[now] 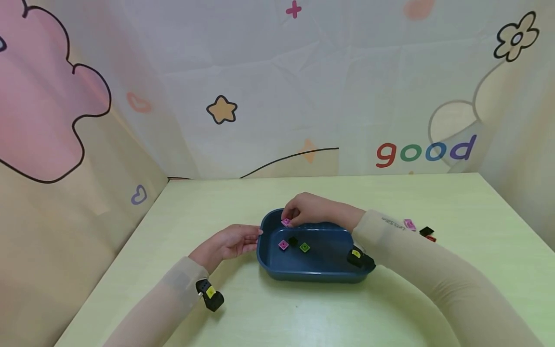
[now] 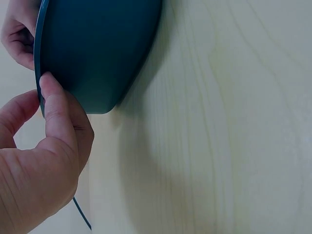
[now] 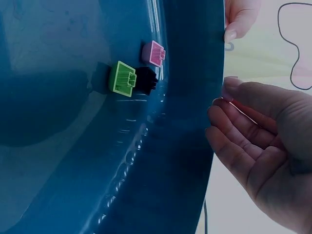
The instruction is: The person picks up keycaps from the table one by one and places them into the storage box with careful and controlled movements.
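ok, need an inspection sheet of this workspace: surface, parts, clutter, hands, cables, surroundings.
Surface: pale wood-grain table.
Job's things: blue tray with a pink block, black block and green block on its floor; beyond the right sleeve, a second pink block, second black block and partly hidden orange-red block on the table.
Clutter: nothing seen.
Left hand: pinches the tray's left rim.
Right hand: pinches a third pink block at the tray's far-left rim.
Cables: nothing seen.
Surroundings: printed fabric backdrop behind and at the sides, lettered "good"; black wrist device on the left sleeve, another on the right.
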